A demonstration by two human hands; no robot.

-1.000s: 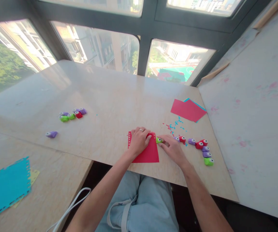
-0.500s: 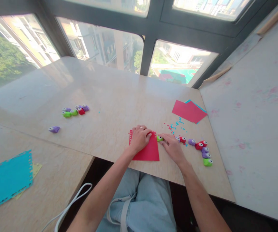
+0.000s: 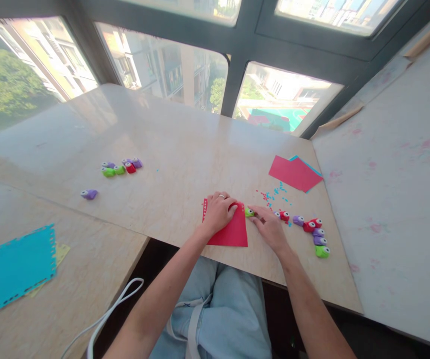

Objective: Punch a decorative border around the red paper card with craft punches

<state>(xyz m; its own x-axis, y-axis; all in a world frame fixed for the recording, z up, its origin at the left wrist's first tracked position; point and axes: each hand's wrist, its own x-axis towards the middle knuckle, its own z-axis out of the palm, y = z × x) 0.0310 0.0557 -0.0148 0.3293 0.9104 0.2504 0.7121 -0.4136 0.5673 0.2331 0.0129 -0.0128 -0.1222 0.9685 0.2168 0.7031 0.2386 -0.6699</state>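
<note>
A sheet of red paper lies at the table's front edge, with small punched holes along its left and top edges. My left hand rests on it, fingers together and curled over the top edge, holding it in place. At the sheet's upper right edge sits a green craft punch, and my right hand has its thumb and fingers closed around it. Just beyond that hand are a red punch and a purple one, partly hidden by the fingers.
Several punches line the right side. More punches sit far left, with a lone purple punch nearby. Red and blue paper scraps lie below stacked sheets. A blue punched sheet and white cable are at left.
The view has shifted slightly. Both hands keep their places on the red paper and the green craft punch; nothing else has visibly moved.
</note>
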